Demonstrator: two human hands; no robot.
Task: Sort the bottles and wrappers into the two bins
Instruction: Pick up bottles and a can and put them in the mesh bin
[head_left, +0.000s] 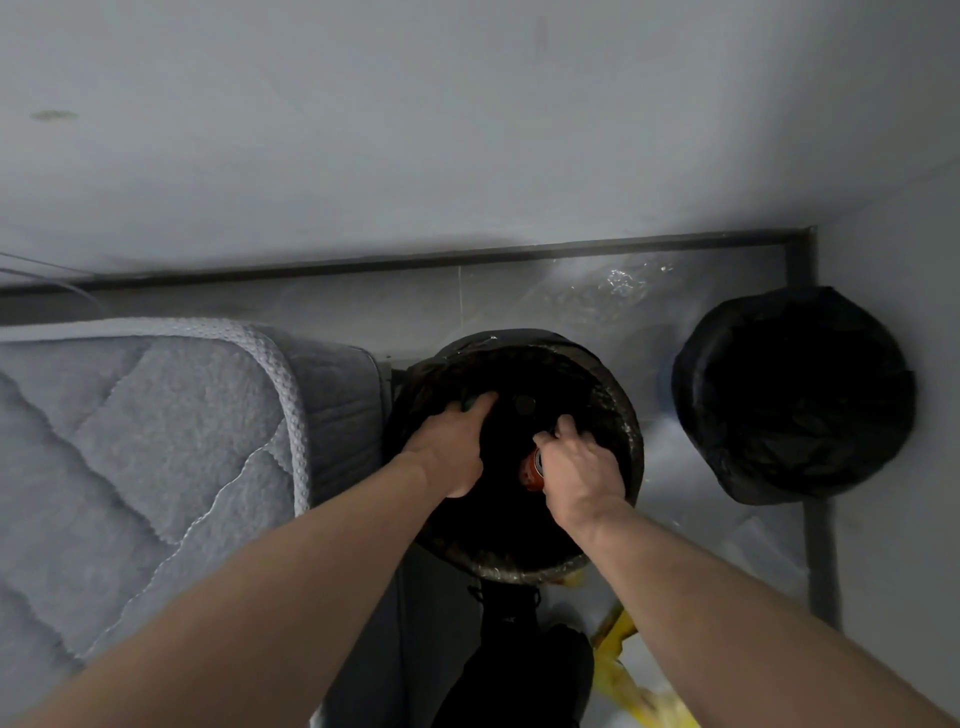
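Floor corner: a dark baseboard (467, 260) runs along the wall and turns down the right side, closing the space on two sides. Open floor lies between the two bins and behind them.

Near bin (618, 415): round, black-lined, standing just beside the mattress (156, 441) edge on its left. Both hands reach into its mouth.

Left hand (457, 441): fingers curled over something dark at the bin's left inner side; what it grips cannot be told.

Right hand (582, 467): fingers curled round a bottle (532, 473) with a red label, held inside the bin opening, below the rim. The hands are apart, one at each side of the opening.

Far bin (789, 395): round, black-lined, against the right-hand wall, apart from the near bin; inside too dark to read.

Other items: clear plastic sheet (623, 291) on the floor behind the bins; yellow wrapper (623, 670) on the floor near the person's dark shoes.
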